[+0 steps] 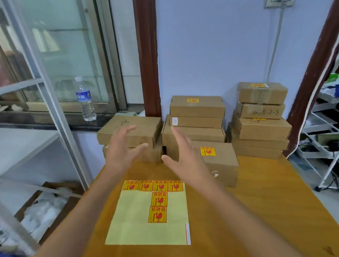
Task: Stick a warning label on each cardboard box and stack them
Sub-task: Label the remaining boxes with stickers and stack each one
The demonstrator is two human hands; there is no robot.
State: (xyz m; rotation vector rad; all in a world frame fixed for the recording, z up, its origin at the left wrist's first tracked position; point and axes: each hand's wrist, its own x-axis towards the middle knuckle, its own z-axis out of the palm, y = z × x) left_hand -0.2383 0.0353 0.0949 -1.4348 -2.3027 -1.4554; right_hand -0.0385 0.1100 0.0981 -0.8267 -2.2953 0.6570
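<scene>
- Head view: my left hand (pixel 123 148) and my right hand (pixel 182 156) are both spread wide with straight fingers and hold nothing, raised above the far half of the desk (pixel 264 202).
- They reach toward the unlabelled box (pixel 129 130), which tops a short pile at the far left corner of the desk. I judge this to be the next box to bring forward.
- That box sits skewed on the one beneath it, its left end hanging past the desk edge. A one-sided grab could tip it off that side.
- The middle stack (pixel 196 117) stands just beside it. Pulling the box out at an angle may nudge that stack, and its layers already sit unevenly.
- The labelled box (pixel 219 160) lies near my right wrist, close to the middle stack. Swinging back, my forearm could knock it.
- The label sheet (pixel 147 213) lies flat near the desk's front left edge, with six stickers left on it. Setting a box down on it would crease them or lift one early.
- The right stack (pixel 261 119) at the far right corner is tall and staggered, so adding to it carelessly risks a slide.
</scene>
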